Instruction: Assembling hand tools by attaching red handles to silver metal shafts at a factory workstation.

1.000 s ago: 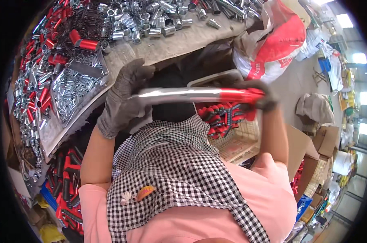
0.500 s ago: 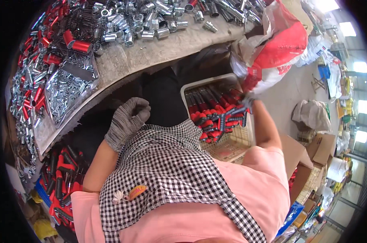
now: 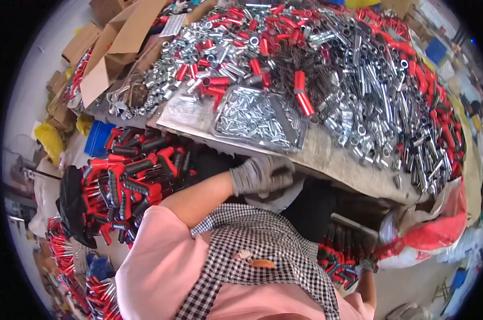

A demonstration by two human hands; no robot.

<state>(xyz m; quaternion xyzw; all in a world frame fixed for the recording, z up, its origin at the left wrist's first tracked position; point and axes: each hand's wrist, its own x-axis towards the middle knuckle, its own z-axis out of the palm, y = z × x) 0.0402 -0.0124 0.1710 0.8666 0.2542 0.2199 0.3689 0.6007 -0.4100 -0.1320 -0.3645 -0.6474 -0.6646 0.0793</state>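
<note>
My left hand (image 3: 264,176), in a grey knitted glove, is at the near edge of the workbench (image 3: 337,170), below a metal tray (image 3: 216,128) of small silvery pins. Its fingers curl inward, and I cannot make out anything in them. Out at the lower right, my gloved right hand (image 3: 366,265) is at the side of red-and-black handled tools (image 3: 340,266) with dark shafts, packed in a pale crate (image 3: 353,221). It is close to or touching their handles; its fingers are too small and partly hidden to read.
Loose springs (image 3: 319,77), red sleeves (image 3: 300,82) and silvery metal sleeves (image 3: 353,120) cover the bench. More red-and-black handled tools (image 3: 127,184) are heaped at the left near a blue bin (image 3: 98,138). A red-and-white sack (image 3: 428,234) is beside the crate; cardboard boxes (image 3: 111,58) stand far left.
The view has swung to the left, so the bench and left-hand tool heap show more fully. My left hand is now nearer the bench edge. My right hand stays by the crate.
</note>
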